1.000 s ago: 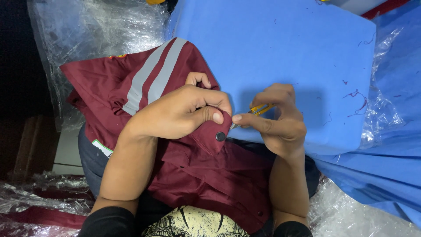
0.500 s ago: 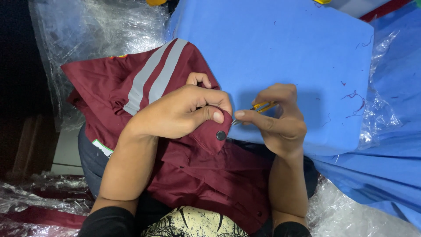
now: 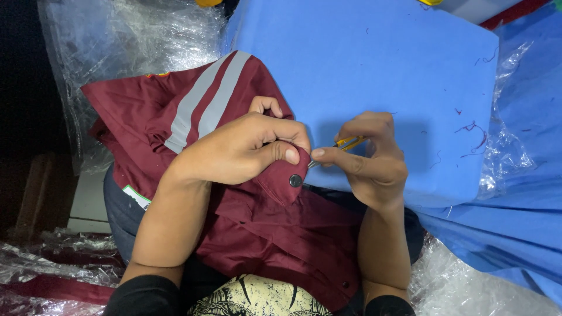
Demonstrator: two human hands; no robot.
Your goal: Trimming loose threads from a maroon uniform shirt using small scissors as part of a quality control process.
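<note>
- White label (image 3: 137,196) w/ green edge: small, rectangular, sewn on the maroon garment (image 3: 281,234) just left of your left forearm.
- Clear plastic bags (image 3: 123,41): crinkled, top left behind the garment.
- More clear bags (image 3: 41,263) bottom left, w/ maroon cloth inside.
- Clear wrap (image 3: 503,152) at right, over blue fabric.

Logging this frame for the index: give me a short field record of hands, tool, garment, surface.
left hand: pinches a flap of the garment, thumb on top
right hand: holds the snips, tip at the flap edge
snips: small, yellow handles, mostly hidden by fingers
garment: maroon, two grey stripes, dark snap button on the flap
pad: blue, loose thread bits on it
plastic wrap: clear, crumpled, behind garment
</note>
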